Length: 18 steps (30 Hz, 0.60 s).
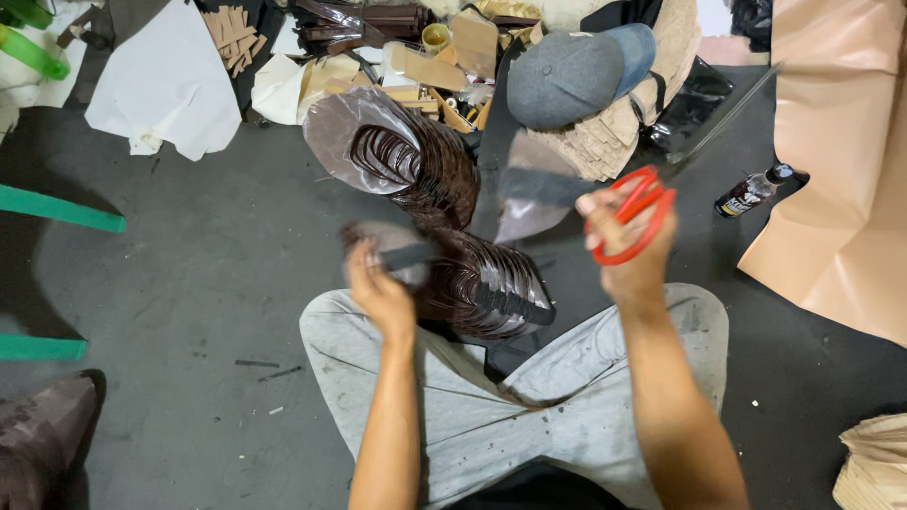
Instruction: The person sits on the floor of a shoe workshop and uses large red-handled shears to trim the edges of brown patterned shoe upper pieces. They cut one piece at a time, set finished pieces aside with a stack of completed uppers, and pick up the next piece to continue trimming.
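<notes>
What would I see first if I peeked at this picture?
Bright red-handled scissors jump out, gripped in the person's right hand near the middle right. Just left of them, the left hand pinches a dark oval piece, beside a long fanned stack of brown oval pieces running from the lap up the grey floor. A grey cap sits on the clutter at the top.

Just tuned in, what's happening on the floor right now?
A person sits cross-legged on a dark floor. The right hand grips red-handled scissors raised above the lap. The left hand holds a thin brown oval piece crossed by a dark strip. Fanned stacks of similar brown pieces lie just ahead, with a grey cap and scraps beyond.
</notes>
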{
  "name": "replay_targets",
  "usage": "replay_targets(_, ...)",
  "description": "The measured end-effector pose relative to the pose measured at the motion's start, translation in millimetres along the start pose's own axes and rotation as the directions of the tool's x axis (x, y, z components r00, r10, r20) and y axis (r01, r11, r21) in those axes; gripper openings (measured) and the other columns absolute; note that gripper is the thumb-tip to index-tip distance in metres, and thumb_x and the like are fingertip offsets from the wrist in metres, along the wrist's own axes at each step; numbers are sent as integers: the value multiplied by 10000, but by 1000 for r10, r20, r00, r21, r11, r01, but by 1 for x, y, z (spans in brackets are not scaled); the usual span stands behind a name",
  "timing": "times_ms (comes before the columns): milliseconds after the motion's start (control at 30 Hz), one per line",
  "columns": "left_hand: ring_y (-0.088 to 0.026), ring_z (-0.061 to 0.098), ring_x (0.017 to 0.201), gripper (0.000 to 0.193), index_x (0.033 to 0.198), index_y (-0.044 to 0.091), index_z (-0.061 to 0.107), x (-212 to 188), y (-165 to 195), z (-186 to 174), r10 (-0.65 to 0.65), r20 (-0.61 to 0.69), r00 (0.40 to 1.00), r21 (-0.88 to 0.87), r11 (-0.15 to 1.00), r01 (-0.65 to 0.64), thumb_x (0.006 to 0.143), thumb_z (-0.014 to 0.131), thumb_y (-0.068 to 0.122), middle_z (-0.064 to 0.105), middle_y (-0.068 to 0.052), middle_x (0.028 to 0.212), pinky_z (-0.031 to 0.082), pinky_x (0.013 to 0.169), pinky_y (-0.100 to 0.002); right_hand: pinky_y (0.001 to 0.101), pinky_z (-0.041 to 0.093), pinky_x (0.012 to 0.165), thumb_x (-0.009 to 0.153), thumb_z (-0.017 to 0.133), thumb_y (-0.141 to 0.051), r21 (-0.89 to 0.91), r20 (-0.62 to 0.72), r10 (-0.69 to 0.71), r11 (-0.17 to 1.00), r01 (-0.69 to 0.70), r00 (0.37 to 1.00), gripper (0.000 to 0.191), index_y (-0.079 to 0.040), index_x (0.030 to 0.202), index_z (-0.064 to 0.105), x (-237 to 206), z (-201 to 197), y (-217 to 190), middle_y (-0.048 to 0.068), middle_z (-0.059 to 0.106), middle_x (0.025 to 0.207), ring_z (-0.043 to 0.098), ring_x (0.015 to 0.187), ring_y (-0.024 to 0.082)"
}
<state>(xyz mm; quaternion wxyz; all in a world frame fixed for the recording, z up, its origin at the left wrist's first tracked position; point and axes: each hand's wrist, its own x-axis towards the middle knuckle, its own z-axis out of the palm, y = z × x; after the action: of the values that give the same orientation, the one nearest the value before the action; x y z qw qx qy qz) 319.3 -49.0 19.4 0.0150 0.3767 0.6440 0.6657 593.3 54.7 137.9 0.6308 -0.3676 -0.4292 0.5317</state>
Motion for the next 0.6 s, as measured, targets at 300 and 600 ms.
replay_targets(300,-370,586,1223,357,1307,-20,644,-8,69,39,0,478,879,101,993,-54,998,643,157,626,-240,1302,448,1064,-430,270,475,535,938,786,75,-150,162,-171,969,195,972,420,-47,1180,466,18,1,-40,129,669,967,578,601,128)
replay_targets(600,-123,659,961,221,1157,-45,727,34,137,107,-237,754,613,-481,438,760,1006,734,116,737,-75,1111,519,887,-290,260,563,679,1001,735,-31,-276,338,-94,941,194,936,232,-54,1107,529,22,3,-45,64,693,953,718,850,110)
